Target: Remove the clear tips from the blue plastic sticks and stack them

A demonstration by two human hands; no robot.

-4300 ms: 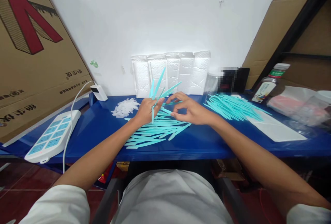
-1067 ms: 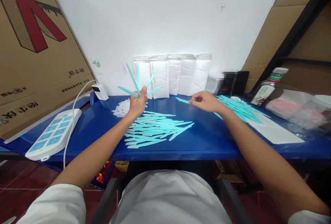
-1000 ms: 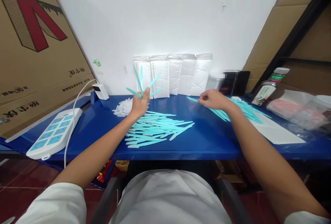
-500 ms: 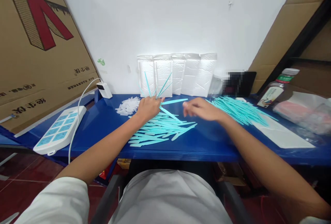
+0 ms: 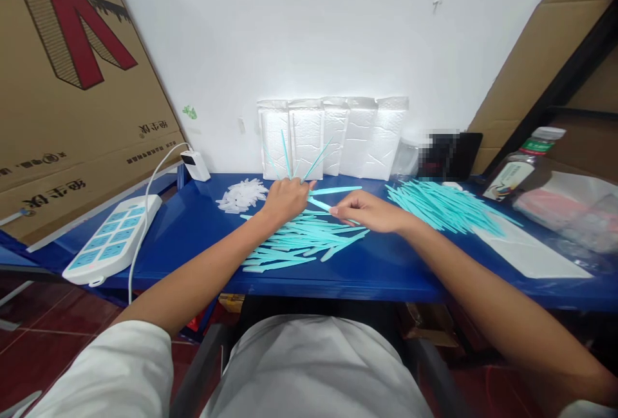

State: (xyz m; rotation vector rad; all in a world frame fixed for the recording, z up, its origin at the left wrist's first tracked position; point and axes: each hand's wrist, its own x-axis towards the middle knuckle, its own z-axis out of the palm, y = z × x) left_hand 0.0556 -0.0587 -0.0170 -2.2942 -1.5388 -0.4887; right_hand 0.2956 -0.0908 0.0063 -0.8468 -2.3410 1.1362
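My left hand (image 5: 288, 200) is closed around several slim teal sticks that look like eyebrow razors; their thin ends (image 5: 286, 152) fan out above the knuckles and others poke out to the right. With thumb and fingers, my right hand (image 5: 369, 210) pinches one teal eyebrow razor (image 5: 319, 204), whose other end reaches my left hand. Under and in front of both hands lies a loose pile of teal eyebrow razors (image 5: 299, 241). Small whitish translucent pieces (image 5: 240, 196), perhaps caps, are heaped left of my left hand. My fingers hide part of what they hold.
A second heap of teal razors (image 5: 444, 205) lies at the right, partly on a white sheet (image 5: 535, 254). White padded envelopes (image 5: 306, 141) lean on the wall. A power strip (image 5: 113, 237) with a cable is at the left. A bottle (image 5: 519, 163) stands on the blue table (image 5: 386, 270).
My right hand has moved slightly left and down and has taken hold of a teal razor sticking out from my left hand. My left hand keeps its bunch.
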